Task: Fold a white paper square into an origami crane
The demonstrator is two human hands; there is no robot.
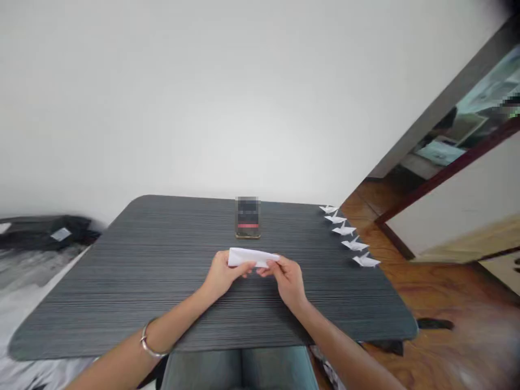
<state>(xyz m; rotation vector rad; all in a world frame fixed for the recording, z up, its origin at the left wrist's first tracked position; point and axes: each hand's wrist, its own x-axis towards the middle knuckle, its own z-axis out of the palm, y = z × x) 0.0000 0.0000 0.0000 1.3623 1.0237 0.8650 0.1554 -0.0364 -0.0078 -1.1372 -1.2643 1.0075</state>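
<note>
A folded sheet of white paper (pixel 251 255) is held up over the middle of the dark table, forming a long narrow strip. My left hand (pixel 222 273) grips its left end, thumb along the lower edge and fingers partly hidden behind. At the other end my right hand (pixel 287 276) pinches the lower right edge between thumb and fingers. Just beyond the paper a phone (pixel 247 219) stands or lies near the wall; its screen is blurred out.
Several white folded paper cranes (pixel 344 230) stand in a row along the right edge of the dark table (pixel 162 260). A pale wall (pixel 227 108) rises behind it. On the left lies a black bag-like item (pixel 52 233); wooden floor (pixel 439 303) shows at right.
</note>
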